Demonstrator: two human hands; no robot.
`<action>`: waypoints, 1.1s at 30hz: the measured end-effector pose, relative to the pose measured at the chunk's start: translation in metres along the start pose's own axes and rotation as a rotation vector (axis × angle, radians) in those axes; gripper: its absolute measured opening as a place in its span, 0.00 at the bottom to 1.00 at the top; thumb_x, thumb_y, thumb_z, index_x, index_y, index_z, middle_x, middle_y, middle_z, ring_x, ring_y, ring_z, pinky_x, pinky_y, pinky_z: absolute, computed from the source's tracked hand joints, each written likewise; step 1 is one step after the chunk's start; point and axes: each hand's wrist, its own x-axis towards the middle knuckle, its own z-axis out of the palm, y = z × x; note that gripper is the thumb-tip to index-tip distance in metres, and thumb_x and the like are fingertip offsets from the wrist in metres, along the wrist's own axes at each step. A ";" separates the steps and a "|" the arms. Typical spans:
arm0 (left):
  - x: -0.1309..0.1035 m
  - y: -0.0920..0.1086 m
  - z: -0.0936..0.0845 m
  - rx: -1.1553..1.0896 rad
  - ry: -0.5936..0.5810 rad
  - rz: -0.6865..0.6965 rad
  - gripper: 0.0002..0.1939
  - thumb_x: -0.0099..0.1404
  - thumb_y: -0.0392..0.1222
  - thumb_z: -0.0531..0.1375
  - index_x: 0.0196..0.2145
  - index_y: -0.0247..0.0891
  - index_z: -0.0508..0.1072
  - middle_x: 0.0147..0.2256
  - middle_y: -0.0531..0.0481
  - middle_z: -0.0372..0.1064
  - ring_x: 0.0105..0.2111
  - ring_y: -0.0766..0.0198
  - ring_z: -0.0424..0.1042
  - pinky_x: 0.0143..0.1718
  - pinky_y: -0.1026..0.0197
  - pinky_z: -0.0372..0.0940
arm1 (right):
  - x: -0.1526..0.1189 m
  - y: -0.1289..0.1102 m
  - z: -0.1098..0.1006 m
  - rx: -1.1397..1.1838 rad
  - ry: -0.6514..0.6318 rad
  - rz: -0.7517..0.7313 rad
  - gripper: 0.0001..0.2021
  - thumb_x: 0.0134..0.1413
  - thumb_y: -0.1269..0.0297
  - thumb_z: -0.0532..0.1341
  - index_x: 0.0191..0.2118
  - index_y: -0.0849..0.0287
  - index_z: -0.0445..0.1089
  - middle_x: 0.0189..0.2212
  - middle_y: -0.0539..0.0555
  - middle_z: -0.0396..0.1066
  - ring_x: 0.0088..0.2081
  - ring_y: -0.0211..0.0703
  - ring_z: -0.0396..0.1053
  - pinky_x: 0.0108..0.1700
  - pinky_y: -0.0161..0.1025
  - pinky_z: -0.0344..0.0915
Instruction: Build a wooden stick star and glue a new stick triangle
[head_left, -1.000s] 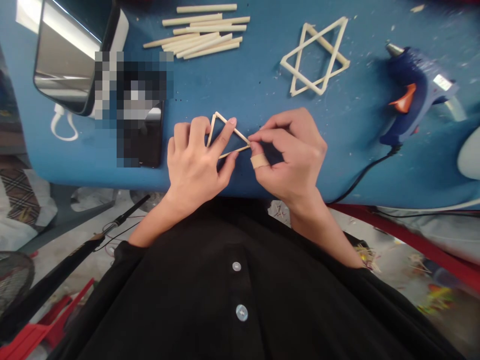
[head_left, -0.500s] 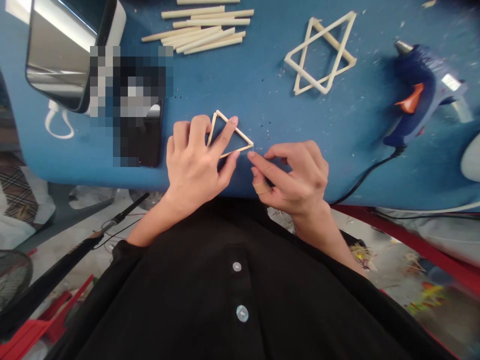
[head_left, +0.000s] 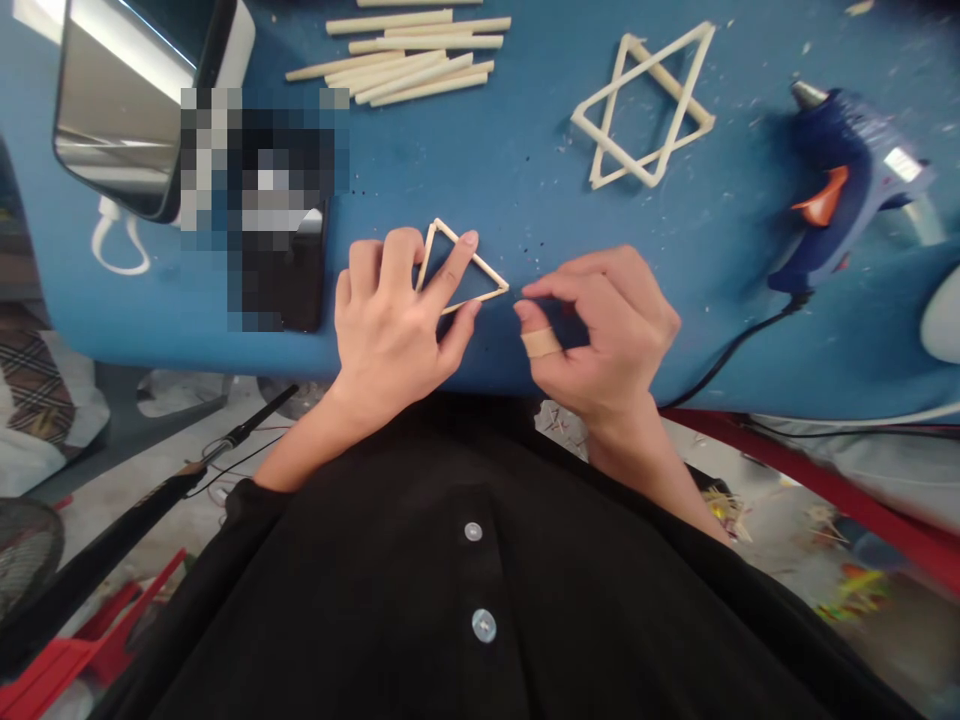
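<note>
My left hand (head_left: 397, 315) lies over a small triangle of pale wooden sticks (head_left: 489, 271) on the blue table. Its index finger presses on the upper right stick, while the thumb touches the lower one; part of the triangle is hidden beneath the palm. Just right of the triangle's right corner is my right hand (head_left: 604, 325), apart from the sticks. Its thumb and index fingertips come close together in a pinch, and anything between them is too small to make out. A tan band wraps the right thumb.
A six-pointed star of sticks (head_left: 616, 150) lies at the upper right. Beyond it is a blue glue gun (head_left: 855, 180) with an orange trigger and black cord. Several loose sticks (head_left: 420, 75) lie at the back. A mirror-like screen (head_left: 135, 110) and a dark phone (head_left: 304, 280) are leftward.
My right hand has moved slightly right, away from the triangle's corner, and its index finger and thumb have drawn together. My left hand stays on the triangle.
</note>
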 end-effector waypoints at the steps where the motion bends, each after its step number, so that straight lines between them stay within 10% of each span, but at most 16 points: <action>1: 0.000 0.000 0.000 -0.004 -0.001 0.001 0.33 0.78 0.65 0.53 0.73 0.51 0.70 0.61 0.36 0.70 0.61 0.34 0.64 0.58 0.40 0.63 | 0.000 -0.001 -0.001 -0.009 -0.008 0.042 0.03 0.71 0.64 0.63 0.44 0.51 0.75 0.39 0.57 0.76 0.41 0.50 0.74 0.45 0.54 0.74; 33: 0.000 0.000 -0.001 -0.007 0.003 0.006 0.33 0.77 0.67 0.55 0.72 0.52 0.70 0.60 0.36 0.70 0.61 0.33 0.64 0.58 0.39 0.63 | -0.011 0.005 0.010 -0.048 0.046 -0.032 0.15 0.67 0.62 0.63 0.55 0.50 0.81 0.40 0.57 0.76 0.40 0.50 0.74 0.45 0.52 0.74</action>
